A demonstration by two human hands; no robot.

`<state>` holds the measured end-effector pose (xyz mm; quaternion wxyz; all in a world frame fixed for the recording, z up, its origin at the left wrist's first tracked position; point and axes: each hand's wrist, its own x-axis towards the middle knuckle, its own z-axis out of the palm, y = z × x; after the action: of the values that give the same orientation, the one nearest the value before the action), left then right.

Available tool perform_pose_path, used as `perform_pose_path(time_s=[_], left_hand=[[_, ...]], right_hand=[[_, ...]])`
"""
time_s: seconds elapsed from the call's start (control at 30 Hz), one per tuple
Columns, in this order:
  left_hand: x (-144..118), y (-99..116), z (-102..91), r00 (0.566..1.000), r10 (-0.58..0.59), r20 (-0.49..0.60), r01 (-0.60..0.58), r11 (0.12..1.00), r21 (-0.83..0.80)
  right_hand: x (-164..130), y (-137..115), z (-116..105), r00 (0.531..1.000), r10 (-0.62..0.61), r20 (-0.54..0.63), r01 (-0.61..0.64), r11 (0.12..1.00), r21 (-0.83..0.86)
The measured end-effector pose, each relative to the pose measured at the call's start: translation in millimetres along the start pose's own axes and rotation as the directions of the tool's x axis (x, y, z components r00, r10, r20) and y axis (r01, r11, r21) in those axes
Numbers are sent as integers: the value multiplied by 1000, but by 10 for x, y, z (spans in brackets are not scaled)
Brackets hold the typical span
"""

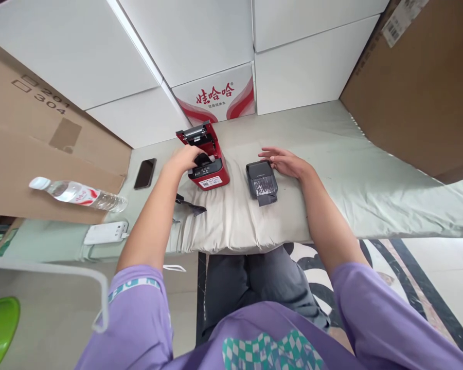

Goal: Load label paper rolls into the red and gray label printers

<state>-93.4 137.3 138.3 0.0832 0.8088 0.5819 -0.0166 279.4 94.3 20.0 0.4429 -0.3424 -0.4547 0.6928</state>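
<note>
A small red and black label printer (212,177) stands on the cloth-covered surface with its lid (200,134) raised. My left hand (187,156) reaches into its opening from the left, fingers curled and pressed together against something black inside; the fingertips are hidden. To the right lies a black boxy item (260,169), its near half covered by dark, crinkled film with a pale printed patch. Beside that item's upper right corner is my right hand (287,162), open with its fingers apart, a fingertip close to or touching the edge.
Crumpled black strips (193,206) lie left of the printer. Further left are a phone (145,173), a water bottle (81,194) and a white power bank (106,233). White boxes (297,67) line the back; brown cartons (416,92) stand at both sides.
</note>
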Motion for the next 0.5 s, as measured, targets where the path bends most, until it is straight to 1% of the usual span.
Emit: perform_pose_path(time_s=[0.07,0.1,0.13,0.2,0.27,0.33,0.37,0.4,0.43,0.5], left_hand=[[76,63,-2,1000,-7,27,2,982,189],[95,89,-6,999,-2,48,-10,967,253],[97,105,-18,998,2,59,-19,960,279],[42,106,-73,999,8,36,-16,973,231],[-107,67,-183,999,5,-38,-2,997,71],[-333,-6,-340,990,-32,-140,9,987,-163],[-456,-54,-427,980,-66,-187,10,958,-288],[-574,-110,-510,968,-113,-225,8,907,-420],[-677,-174,-583,960,-157,-230,9,842,-539],[-808,-316,-670,937,-270,-223,49,731,-681]], right_hand=[[2,3,-7,1000,-2,2,2,1000,-9],[2,5,-10,1000,-4,3,4,1000,-13],[2,7,-12,1000,-6,4,6,1000,-14],[1,8,-14,1000,-8,6,8,1000,-14],[0,5,-11,1000,-6,4,6,1000,-20],[-1,1,-6,1000,-1,1,2,999,-37],[-2,-1,-2,1000,-1,-1,1,999,-47],[-2,-3,1,1000,-1,-2,1,998,-55],[-2,-5,5,1000,-3,-4,3,998,-62],[-3,-8,11,1000,-7,-7,6,998,-68]])
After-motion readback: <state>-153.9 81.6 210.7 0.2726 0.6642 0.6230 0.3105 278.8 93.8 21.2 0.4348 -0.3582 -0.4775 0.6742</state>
